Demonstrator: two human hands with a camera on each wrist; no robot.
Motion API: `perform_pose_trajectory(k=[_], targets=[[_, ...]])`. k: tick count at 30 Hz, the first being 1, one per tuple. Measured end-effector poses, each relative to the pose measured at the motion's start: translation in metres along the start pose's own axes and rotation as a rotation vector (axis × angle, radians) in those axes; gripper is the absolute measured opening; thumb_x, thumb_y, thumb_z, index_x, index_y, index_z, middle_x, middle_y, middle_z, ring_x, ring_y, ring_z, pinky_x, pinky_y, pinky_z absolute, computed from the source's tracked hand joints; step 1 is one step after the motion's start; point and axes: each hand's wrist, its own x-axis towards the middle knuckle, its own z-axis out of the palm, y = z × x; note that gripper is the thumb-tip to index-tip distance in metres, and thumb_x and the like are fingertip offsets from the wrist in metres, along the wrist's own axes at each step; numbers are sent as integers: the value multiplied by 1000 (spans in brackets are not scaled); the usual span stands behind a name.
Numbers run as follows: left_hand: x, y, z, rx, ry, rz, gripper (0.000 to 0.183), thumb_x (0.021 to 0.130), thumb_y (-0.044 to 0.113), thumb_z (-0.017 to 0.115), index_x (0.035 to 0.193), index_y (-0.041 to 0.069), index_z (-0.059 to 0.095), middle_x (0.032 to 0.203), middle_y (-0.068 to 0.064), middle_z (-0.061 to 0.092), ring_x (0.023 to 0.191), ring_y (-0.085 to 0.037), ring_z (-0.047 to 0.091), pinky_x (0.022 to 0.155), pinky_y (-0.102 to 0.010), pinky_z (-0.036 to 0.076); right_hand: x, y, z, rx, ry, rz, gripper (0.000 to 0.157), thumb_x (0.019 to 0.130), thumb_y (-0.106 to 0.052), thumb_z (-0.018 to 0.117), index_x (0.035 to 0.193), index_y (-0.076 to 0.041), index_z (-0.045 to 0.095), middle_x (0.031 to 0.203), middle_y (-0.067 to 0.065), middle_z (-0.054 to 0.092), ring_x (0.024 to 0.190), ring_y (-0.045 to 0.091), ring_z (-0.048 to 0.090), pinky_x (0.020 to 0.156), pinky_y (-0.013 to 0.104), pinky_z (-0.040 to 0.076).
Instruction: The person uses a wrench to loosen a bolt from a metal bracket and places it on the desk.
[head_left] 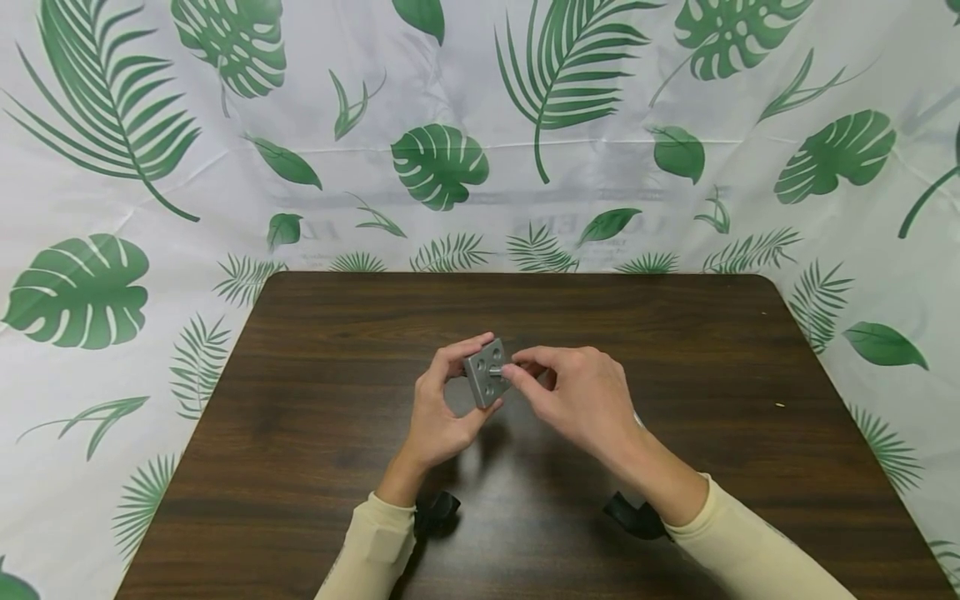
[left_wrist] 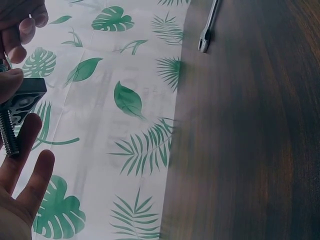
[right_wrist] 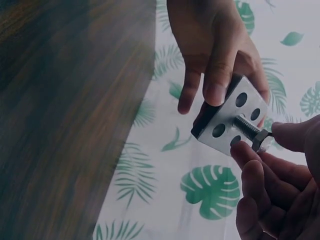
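My left hand (head_left: pixel 441 408) grips a square grey metal block (head_left: pixel 478 390) by its edges, thumb and fingers on opposite sides, above the table. Several round holes show in the block's face in the right wrist view. A hex-head bolt (right_wrist: pixel 248 129) sits through the middle of the block, its head standing off the face. My right hand (head_left: pixel 588 400) pinches the bolt's head between thumb and fingers. On the block's other side, the bolt's threaded end (left_wrist: pixel 8 135) sticks out in the left wrist view.
A metal wrench (left_wrist: pixel 205 37) lies on the dark wooden table (head_left: pixel 315 417), mostly hidden behind my right wrist in the head view. A tiny yellow scrap (head_left: pixel 780 405) lies to the right. Leaf-print white sheeting (head_left: pixel 337 208) hangs behind the table.
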Motion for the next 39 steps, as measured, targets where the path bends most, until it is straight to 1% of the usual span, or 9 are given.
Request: perform_pose_trajectory(k=[7, 13, 17, 20, 25, 29, 34, 36, 39], targets=[[-1, -1, 0, -10, -2, 6, 65, 66, -16, 78, 123, -14, 47, 129, -29, 56, 106, -34, 64, 78, -43, 53, -1, 1, 1, 20, 4, -88, 20, 84, -28, 79, 101, -19, 78, 77, -14, 66, 59, 2, 56, 47, 25, 42], [-1, -2, 0, -12, 0, 3, 65, 65, -17, 78, 123, -14, 47, 129, -28, 56, 103, -33, 64, 78, -43, 53, -2, 3, 2, 72, 17, -216, 23, 78, -8, 81, 98, -19, 77, 94, -12, 65, 68, 0, 61, 52, 23, 46], [-1, -2, 0, -13, 0, -2, 65, 66, -16, 78, 123, -13, 48, 130, -28, 56, 103, -34, 64, 78, -44, 53, -2, 3, 2, 92, 19, -242, 25, 77, -4, 80, 97, -19, 77, 97, -12, 64, 70, 0, 62, 51, 21, 46], [-2, -2, 0, -15, -1, 0, 65, 66, -17, 78, 123, -13, 47, 130, -28, 56, 105, -34, 64, 78, -44, 53, -2, 3, 2, 96, 14, -235, 27, 77, -8, 82, 101, -20, 77, 99, -11, 64, 70, 1, 63, 51, 22, 47], [-2, -3, -1, -17, 0, 12, 65, 66, -17, 78, 123, -14, 47, 130, -29, 56, 106, -33, 64, 79, -41, 53, -3, 4, 1, 94, 29, -205, 28, 81, -23, 82, 109, -20, 75, 100, -12, 66, 69, 3, 61, 49, 24, 44], [-2, -3, -1, -15, 4, 14, 65, 66, -17, 78, 123, -14, 47, 129, -29, 56, 104, -34, 64, 79, -39, 53, -2, 3, 1, 57, 36, -130, 26, 86, -34, 76, 108, -20, 76, 86, -13, 65, 62, 1, 54, 46, 25, 39], [-2, -2, 0, -9, 4, 13, 65, 65, -17, 78, 123, -14, 48, 129, -28, 57, 103, -33, 64, 77, -41, 53, -2, 1, -1, 12, 0, -14, 26, 90, -42, 69, 103, -21, 77, 63, -16, 57, 50, 1, 46, 42, 27, 36], [-2, -2, 0, -7, 4, 11, 65, 65, -17, 78, 123, -14, 48, 129, -28, 57, 103, -33, 64, 77, -42, 53, -1, 0, -1, 5, -12, 7, 27, 91, -44, 68, 102, -21, 78, 59, -16, 54, 48, 2, 44, 40, 28, 35], [-2, -2, 0, -8, 2, 7, 66, 65, -17, 78, 123, -13, 48, 129, -28, 56, 104, -33, 64, 77, -42, 53, -1, 0, 0, 4, -15, 4, 26, 90, -42, 69, 100, -20, 78, 58, -16, 54, 47, 2, 44, 40, 28, 35]])
